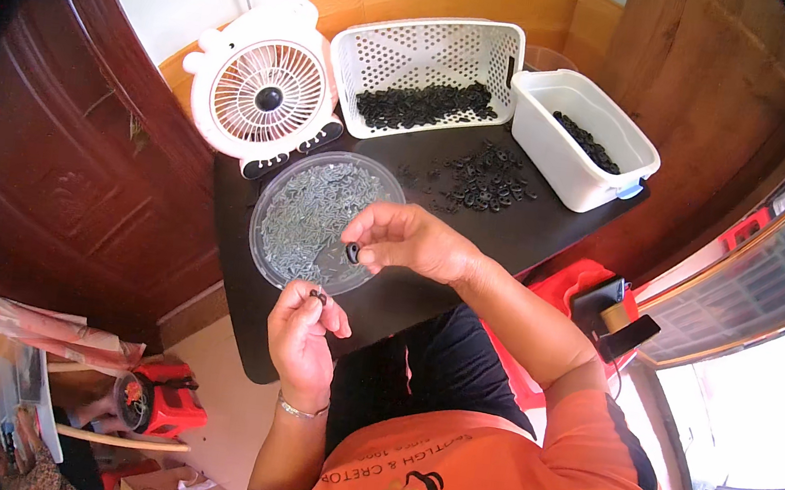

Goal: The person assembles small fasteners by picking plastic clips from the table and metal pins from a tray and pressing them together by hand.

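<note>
My right hand [412,243] pinches a small black ring-shaped part [352,253] between thumb and fingertips, over the near right side of a round clear tub [259,253]. The tub holds a heap of thin grey screw-like pieces [314,206]. Lower and to the left, just off the tub's near rim, my left hand [301,332] is closed on another small black part [318,296], held at the fingertips. Its exact shape is partly covered by the fingers. The two hands are apart.
Loose black parts [489,179] lie on the black table [384,317] beyond my right hand. Behind stand a white perforated basket [428,32] and a white bin [577,175], both holding black parts. A white fan [270,83] is at the back left. A red stool [584,278] sits right.
</note>
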Demonstrator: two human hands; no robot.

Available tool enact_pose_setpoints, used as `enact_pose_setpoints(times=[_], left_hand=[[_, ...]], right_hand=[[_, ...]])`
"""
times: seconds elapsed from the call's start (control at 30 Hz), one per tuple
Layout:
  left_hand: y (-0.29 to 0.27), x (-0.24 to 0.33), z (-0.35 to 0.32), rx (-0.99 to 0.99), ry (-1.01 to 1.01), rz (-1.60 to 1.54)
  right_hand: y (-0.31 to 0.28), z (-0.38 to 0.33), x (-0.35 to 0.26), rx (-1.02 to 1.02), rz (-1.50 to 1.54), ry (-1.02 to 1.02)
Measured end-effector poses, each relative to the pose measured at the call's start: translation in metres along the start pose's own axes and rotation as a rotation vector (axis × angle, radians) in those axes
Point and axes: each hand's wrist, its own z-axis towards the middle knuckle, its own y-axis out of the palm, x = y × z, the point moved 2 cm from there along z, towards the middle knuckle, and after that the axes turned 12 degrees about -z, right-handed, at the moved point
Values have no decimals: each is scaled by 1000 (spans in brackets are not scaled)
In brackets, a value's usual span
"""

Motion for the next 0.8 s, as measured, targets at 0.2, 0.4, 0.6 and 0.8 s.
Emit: enact_pose_setpoints(times=[0.2, 0.4, 0.6, 0.8], left_hand=[[0, 3, -3, 10, -38, -54], [-17, -2, -2, 26, -60, -215], [-23, -3, -3, -22, -178, -416], [-18, -2, -4, -72, -163, -343]], right_hand=[[28, -1, 6, 6, -78, -105], [49, -9, -1, -40, -211, -56], [47, -7, -5, -13, -500, -173], [48, -2, 18, 58, -189, -152]])
